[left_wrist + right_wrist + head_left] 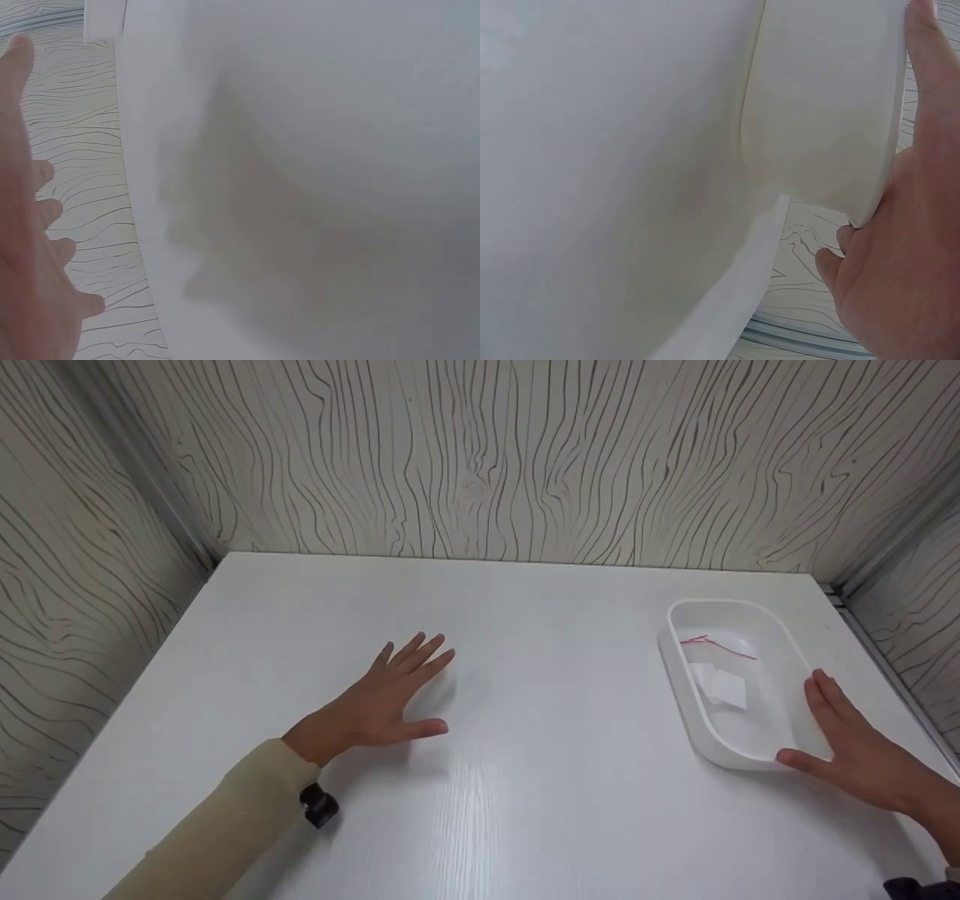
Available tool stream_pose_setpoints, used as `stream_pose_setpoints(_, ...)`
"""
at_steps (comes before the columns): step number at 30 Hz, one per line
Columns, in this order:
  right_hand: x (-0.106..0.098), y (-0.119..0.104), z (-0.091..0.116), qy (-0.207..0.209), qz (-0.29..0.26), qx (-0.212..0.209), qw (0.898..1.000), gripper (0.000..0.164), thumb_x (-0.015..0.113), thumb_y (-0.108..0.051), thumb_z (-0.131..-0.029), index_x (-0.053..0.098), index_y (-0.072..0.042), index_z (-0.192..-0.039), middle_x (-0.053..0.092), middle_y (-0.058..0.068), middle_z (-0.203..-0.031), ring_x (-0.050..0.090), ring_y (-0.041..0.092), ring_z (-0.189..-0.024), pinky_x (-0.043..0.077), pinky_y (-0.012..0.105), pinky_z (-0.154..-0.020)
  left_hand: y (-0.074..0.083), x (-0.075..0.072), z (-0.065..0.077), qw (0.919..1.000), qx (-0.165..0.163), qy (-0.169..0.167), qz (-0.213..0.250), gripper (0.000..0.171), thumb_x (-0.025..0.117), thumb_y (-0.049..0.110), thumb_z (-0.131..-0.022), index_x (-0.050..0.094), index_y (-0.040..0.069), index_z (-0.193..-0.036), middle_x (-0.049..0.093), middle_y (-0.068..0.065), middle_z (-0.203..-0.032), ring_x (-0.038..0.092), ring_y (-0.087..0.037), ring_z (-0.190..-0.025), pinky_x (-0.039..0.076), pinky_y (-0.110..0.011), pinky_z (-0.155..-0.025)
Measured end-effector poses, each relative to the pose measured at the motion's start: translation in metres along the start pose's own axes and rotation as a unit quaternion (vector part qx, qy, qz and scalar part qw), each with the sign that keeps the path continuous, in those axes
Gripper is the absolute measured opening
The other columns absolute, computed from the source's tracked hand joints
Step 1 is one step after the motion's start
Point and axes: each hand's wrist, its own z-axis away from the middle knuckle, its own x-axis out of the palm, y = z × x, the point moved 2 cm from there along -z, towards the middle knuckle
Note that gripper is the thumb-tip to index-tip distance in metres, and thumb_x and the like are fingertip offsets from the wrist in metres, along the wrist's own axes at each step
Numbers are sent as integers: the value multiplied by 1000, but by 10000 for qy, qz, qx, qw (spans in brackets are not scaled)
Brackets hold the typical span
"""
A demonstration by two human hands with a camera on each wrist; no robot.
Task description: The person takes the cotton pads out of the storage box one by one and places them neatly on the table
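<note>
A white rectangular tub [694, 727] with rounded corners stands on the right side of the white table. Inside lie what looks like a clear bag with a thin red line [731, 650] and small white square pieces [726, 690]. My right hand [862, 757] touches the tub's near right corner, thumb at the near rim and fingers straight along the right side. In the right wrist view the hand [900, 277] lies against the tub's wall [821, 105]. My left hand [386, 697] hovers over the table left of centre, fingers spread, holding nothing.
The white table [525, 810] ends at a wood-grain patterned back wall [480, 457]. Similar patterned panels stand left [60, 585] and right [922, 577], with grey metal posts [142, 465] at the corners. A small black device [319, 804] sits at the left wrist.
</note>
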Motion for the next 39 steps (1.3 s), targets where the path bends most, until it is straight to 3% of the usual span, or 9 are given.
stream_pose_setpoints(2,1,-2,-1,-6,27,-16,10000,106,66,-36,-100,-13,4,-157,-27,18,-164,-23,41,-150,-17,45,-120,3,-1,-2,10000,17,37,87,89,63,56,-96,19,18,-164,8,-3,-171,0,-26,-157,3,-63,-123)
stream_pose_setpoints(4,1,-5,-2,-44,65,32,10000,106,65,-38,-100,-14,4,-157,-28,18,-164,-23,42,-150,-12,61,-119,5,-3,-4,9998,10,49,192,89,62,55,-97,18,19,-164,9,-3,-171,0,-26,-157,4,-62,-123)
stream_pose_setpoints(8,3,-9,-4,-44,139,70,9999,107,65,-40,-99,-14,4,-157,-28,18,-164,-22,42,-150,-5,68,-117,11,-4,-9,9992,33,31,390,87,60,56,-98,18,19,-164,10,-2,-171,1,-25,-157,5,-60,-124)
stream_pose_setpoints(16,4,-12,-4,20,129,-41,9999,106,65,-38,-100,-13,5,-156,-27,18,-164,-22,41,-150,-10,60,-120,21,-5,-20,9964,157,31,830,84,55,59,-99,17,21,-164,8,1,-171,2,-21,-157,6,-54,-125)
stream_pose_setpoints(27,5,-21,-10,-147,125,66,9998,109,66,-42,-99,-14,4,-157,-28,18,-164,-21,42,-150,-2,69,-117,37,-5,-35,9882,97,2,1531,81,55,58,-100,18,25,-164,10,7,-170,8,-14,-156,18,-49,-124)
stream_pose_setpoints(34,6,-23,-12,-218,175,116,9995,111,66,-44,-98,-15,4,-156,-29,18,-163,-21,44,-150,1,70,-116,46,-4,-44,9677,112,-30,2517,79,49,59,-102,19,20,-164,17,2,-169,15,-13,-155,22,-44,-124)
stream_pose_setpoints(37,7,-24,-12,-229,191,133,9995,112,67,-45,-98,-15,4,-156,-28,19,-163,-20,44,-150,2,71,-116,49,-4,-47,9470,63,-18,3210,79,46,61,-102,21,18,-163,22,-1,-168,22,-16,-153,26,-46,-122)
stream_pose_setpoints(39,7,-25,-13,-245,210,124,9994,112,67,-45,-98,-15,4,-156,-29,19,-163,-20,45,-150,3,73,-115,51,-4,-50,9226,117,-12,3856,81,46,62,-102,22,13,-163,24,-6,-167,26,-21,-152,30,-49,-121)
